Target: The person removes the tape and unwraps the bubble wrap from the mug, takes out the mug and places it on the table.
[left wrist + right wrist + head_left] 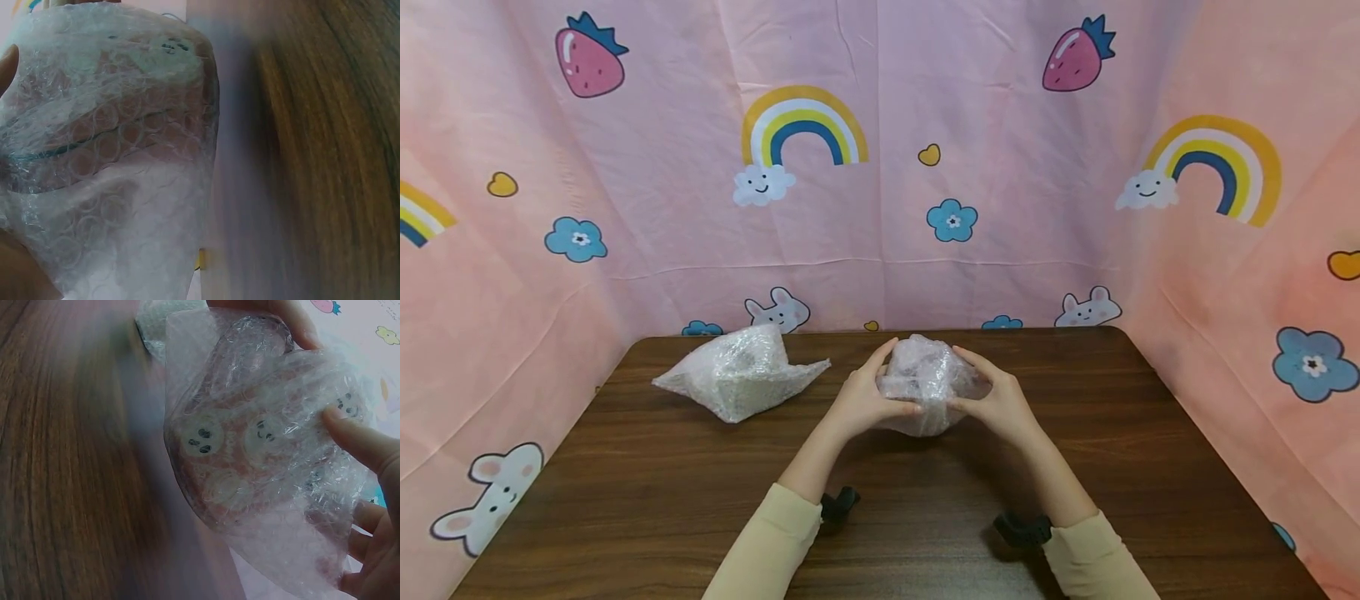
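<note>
Both hands grip a bubble-wrapped bundle (928, 379) near the table's back edge. From its left side, the left hand (863, 402) holds it with thumb in front and fingers behind. On the opposite side, the right hand (1006, 405) grips it the same way. Through the clear wrap (262, 444), the right wrist view shows a reddish surface with pale round faces and a dark edge; the kind of item inside is unclear. In the left wrist view, a dark green line runs across the wrap (119, 137). Whether the bundle touches the table cannot be told.
A second bubble-wrapped bundle (741, 375) lies at the back left of the dark wooden table (700, 500). Pink printed cloth (910, 208) surrounds the table at the back and sides. Black straps with mounts (840, 505) sit on both wrists.
</note>
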Demonstrator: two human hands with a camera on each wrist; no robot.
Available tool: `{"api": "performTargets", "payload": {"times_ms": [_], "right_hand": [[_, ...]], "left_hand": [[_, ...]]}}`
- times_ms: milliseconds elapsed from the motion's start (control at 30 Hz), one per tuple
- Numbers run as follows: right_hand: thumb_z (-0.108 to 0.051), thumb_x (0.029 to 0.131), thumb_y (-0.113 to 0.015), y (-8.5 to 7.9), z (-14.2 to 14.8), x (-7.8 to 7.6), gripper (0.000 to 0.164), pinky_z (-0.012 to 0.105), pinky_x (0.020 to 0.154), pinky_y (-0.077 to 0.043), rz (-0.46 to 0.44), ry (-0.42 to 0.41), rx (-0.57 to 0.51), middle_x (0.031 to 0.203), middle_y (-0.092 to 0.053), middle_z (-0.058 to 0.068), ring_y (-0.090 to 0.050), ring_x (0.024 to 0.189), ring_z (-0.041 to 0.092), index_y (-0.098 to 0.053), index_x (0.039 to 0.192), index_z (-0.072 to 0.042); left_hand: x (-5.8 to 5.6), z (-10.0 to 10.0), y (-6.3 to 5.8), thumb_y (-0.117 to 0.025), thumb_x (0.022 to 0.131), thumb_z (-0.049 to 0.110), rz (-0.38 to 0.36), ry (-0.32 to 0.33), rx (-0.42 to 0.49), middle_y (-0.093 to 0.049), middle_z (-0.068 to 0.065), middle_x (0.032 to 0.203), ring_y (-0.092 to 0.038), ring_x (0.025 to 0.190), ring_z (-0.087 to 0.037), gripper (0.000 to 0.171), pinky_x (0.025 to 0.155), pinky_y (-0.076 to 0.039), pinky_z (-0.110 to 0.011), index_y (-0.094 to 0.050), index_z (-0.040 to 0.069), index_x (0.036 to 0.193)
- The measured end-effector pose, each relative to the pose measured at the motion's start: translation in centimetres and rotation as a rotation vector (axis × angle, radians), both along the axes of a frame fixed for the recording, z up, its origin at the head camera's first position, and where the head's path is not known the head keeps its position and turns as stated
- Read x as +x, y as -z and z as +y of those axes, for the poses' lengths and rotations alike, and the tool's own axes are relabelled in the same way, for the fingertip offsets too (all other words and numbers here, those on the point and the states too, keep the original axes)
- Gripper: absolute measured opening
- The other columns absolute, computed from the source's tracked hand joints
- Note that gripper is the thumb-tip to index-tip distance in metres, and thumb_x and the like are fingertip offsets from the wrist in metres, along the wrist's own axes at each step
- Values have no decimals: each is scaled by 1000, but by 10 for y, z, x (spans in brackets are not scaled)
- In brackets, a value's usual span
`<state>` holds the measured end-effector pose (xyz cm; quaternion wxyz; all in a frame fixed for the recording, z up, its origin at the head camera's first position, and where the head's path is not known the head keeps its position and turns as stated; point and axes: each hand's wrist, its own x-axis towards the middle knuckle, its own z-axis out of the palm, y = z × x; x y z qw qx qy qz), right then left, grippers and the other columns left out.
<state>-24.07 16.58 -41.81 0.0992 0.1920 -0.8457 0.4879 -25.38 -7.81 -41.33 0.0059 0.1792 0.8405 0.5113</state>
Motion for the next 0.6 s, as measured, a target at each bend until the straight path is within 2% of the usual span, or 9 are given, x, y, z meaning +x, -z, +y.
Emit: {"api": "performTargets", "payload": {"times_ms": [333, 600], "right_hand": [[-16, 75, -84, 1, -7, -6, 73, 54, 91, -45, -29, -3, 12, 142, -48, 6, -51, 118, 40, -52, 140, -23], [-15, 76, -83, 7, -10, -12, 73, 54, 92, -44, -56, -6, 40, 142, -48, 8, -51, 118, 40, -51, 140, -24]], "left_hand": [[-6, -5, 6, -90, 63, 39, 2, -15, 8, -54, -19, 132, -53, 119, -26, 109, 96, -43, -48, -28, 26, 151], [-7, -8, 10, -90, 62, 43, -20, -37, -21, -54, -19, 132, -53, 119, -27, 111, 95, -43, -48, -27, 26, 152]]}}
